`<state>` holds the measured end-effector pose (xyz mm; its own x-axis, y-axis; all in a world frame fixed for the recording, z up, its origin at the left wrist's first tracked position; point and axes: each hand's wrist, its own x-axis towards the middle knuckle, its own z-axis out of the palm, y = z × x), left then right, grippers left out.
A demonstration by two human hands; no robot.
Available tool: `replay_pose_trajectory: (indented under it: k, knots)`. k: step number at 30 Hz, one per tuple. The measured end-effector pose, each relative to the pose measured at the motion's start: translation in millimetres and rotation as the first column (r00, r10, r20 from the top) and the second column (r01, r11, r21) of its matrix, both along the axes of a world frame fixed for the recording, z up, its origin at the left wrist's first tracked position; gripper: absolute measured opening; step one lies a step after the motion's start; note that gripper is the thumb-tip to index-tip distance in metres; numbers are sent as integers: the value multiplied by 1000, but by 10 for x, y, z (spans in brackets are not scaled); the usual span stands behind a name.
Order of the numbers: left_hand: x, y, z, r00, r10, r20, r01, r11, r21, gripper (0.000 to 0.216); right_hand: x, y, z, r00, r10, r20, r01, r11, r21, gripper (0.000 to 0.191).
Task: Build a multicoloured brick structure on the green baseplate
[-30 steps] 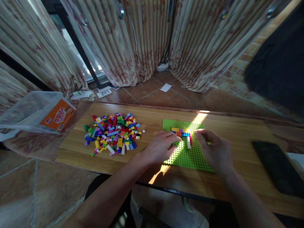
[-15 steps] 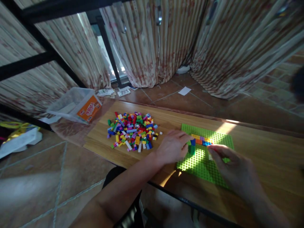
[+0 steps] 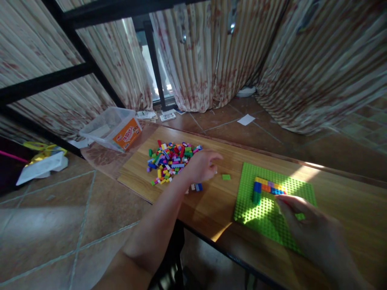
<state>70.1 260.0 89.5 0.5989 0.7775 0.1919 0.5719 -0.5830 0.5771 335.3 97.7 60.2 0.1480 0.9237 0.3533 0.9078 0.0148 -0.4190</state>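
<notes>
By brick pile (image 3: 169, 157): left hand (image 3: 203, 166), fingers parted
Over green baseplate (image 3: 263, 225): right hand (image 3: 313, 223), pinched narrow at brick build (image 3: 266, 188); can't tell if holding
Surface (image 3: 208, 213): loose green piece (image 3: 226, 177)

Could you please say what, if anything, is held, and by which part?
It cannot be told: the left hand, by the brick pile, shows no clear hold, and the right hand hides whatever its fingertips may grip near the joined bricks.

From that person's head, one camera peers forward and down, over a near, long brown wooden table (image 3: 211, 211), towards pleated beige-striped cloth curtains (image 3: 193, 60).
</notes>
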Motion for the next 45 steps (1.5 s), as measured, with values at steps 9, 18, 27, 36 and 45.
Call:
replay_pose_trajectory:
  k: [9,18,27,36,45]
  knots:
    - [-481,214,85,986,-64,-155,32,979,-202,27,-7,-4,9,1000,19,2,-19,1000,1,33]
    - [-393,156,143,967,-81,-240,38,983,-178,17,-18,1,3,999,41,25,-41,999,-24,33]
    - [-389,178,108,964,-47,-263,0,985,-174,18,-37,3,17,998,48,41,-46,998,-42,33]
    - [-423,205,98,981,-79,-175,45,981,-189,9,-55,11,49,999,25,-44,-27,999,-40,28]
    - [372,-334,23,905,-134,403,271,913,-305,9,-105,19,203,827,-94,-555,47,994,-100,31]
